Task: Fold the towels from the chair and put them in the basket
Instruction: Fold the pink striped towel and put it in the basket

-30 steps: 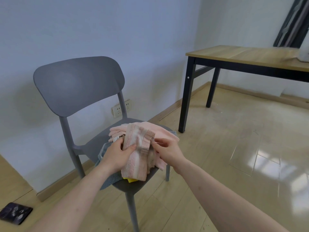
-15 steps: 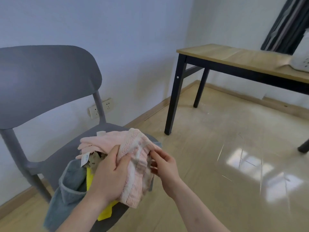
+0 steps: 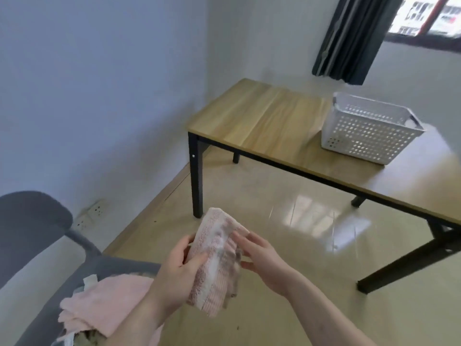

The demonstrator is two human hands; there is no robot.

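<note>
A bunched pink striped towel (image 3: 216,265) hangs in the air over the floor, lifted off the grey chair (image 3: 32,236) at the lower left. My left hand (image 3: 177,273) grips its left side, thumb on top. My right hand (image 3: 264,258) holds its right edge with the fingertips. More towels, the top one plain pink (image 3: 107,305), lie heaped on the chair seat. A white perforated basket (image 3: 369,128) stands on the wooden table (image 3: 269,116) at the upper right, far from both hands.
The table has black metal legs (image 3: 195,176) between me and the wall. Glossy tiled floor (image 3: 287,221) spreads under and before the table. A wall socket (image 3: 92,213) sits low behind the chair. A dark curtain (image 3: 354,38) hangs beside the window.
Both hands have lifted the striped towel off the chair pile and carried it right. The view has swung right and up, so the table and basket now show fully.
</note>
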